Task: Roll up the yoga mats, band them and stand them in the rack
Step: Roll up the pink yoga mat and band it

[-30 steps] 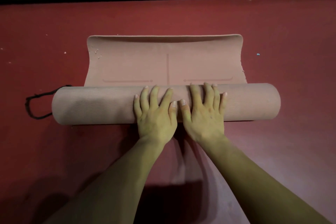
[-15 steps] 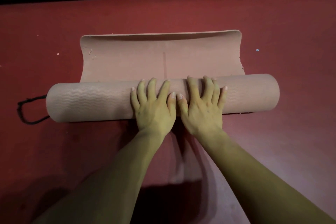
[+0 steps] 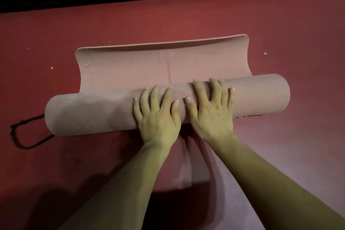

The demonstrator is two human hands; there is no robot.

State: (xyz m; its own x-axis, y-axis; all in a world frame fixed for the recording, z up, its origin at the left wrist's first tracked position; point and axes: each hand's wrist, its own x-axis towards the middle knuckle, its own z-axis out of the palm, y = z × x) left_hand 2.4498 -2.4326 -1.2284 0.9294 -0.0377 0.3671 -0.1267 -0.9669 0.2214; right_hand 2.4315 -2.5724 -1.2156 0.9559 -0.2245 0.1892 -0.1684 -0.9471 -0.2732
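— How are the hands placed?
— The left hand [image 3: 156,115] and right hand [image 3: 211,112] lie side by side, palms down, fingers straight and spread, thumbs nearly touching.
— And the arms?
— The left forearm [image 3: 119,183] and right forearm [image 3: 270,177] are bare, stretched forward, and draw closer together toward the wrists.

Black cord [image 3: 13,132] end hidden under mat roll [image 3: 89,114]

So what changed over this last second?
The mat roll was pushed a little farther from the person, taking in more of the flat stretch. Nothing gripped or released: left hand and right hand stay pressed flat on top. The black cord stays by its left end.
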